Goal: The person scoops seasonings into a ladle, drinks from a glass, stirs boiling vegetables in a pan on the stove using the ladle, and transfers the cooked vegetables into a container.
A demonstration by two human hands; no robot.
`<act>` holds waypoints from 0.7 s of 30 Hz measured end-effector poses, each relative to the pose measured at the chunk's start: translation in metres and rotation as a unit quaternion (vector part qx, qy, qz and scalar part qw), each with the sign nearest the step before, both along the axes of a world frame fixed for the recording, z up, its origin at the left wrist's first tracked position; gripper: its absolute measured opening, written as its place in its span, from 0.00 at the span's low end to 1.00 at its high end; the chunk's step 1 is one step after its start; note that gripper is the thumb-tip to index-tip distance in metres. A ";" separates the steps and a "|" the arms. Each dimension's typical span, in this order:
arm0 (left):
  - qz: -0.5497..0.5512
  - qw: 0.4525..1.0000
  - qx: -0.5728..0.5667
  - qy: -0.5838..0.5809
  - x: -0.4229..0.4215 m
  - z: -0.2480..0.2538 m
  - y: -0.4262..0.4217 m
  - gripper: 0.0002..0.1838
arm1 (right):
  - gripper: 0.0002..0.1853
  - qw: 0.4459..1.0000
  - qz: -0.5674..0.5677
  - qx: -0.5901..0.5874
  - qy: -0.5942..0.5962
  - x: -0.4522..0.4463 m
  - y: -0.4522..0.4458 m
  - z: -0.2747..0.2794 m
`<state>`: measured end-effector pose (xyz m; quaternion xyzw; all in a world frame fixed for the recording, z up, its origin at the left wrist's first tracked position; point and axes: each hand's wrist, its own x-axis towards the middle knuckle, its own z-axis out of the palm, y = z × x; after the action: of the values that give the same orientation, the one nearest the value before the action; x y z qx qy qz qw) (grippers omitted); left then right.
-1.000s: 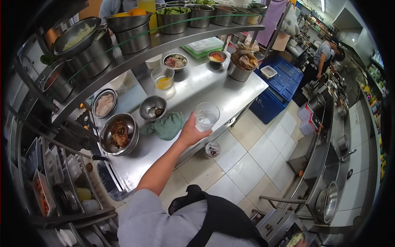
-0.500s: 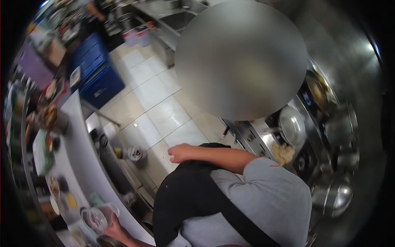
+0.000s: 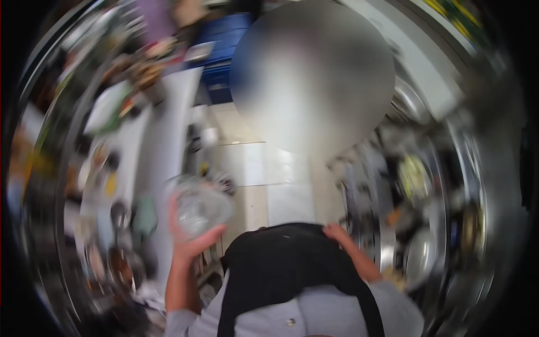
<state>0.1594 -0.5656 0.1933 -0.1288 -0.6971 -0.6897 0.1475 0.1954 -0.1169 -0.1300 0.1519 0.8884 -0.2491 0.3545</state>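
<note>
The left hand (image 3: 191, 243) grips a clear cup (image 3: 205, 212) in front of and to the left of the black apron (image 3: 289, 253), with its thumb on the near side, while the right hand (image 3: 336, 232) is by the apron's right front edge, too blurry to tell if it is open or closed. The cup looks like thin plastic, so it should be light, bendy and maybe slippery if wet. Hold it low around its sides, because a hard squeeze could bend it.
</note>
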 end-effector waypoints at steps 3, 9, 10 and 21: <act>0.039 0.995 -0.093 -0.020 0.017 0.017 -0.016 0.56 | 0.22 0.998 -0.021 -0.053 -0.032 0.001 0.023 -0.052; 0.110 0.960 -0.229 0.122 0.069 0.095 -0.043 0.54 | 0.22 0.991 0.118 -0.050 -0.032 -0.082 -0.005 -0.065; 0.129 0.957 -0.230 0.119 0.081 0.104 -0.047 0.54 | 0.22 0.989 0.137 -0.049 -0.028 -0.095 -0.010 -0.068; 0.259 0.903 -0.295 0.177 0.172 0.143 -0.064 0.42 | 0.21 0.962 0.269 -0.056 0.009 -0.168 -0.040 -0.112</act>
<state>0.3318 -0.6299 0.3367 -0.1014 -0.8398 -0.3558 0.3973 0.0276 -0.1573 -0.2423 -0.1144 0.8843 -0.1951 0.4084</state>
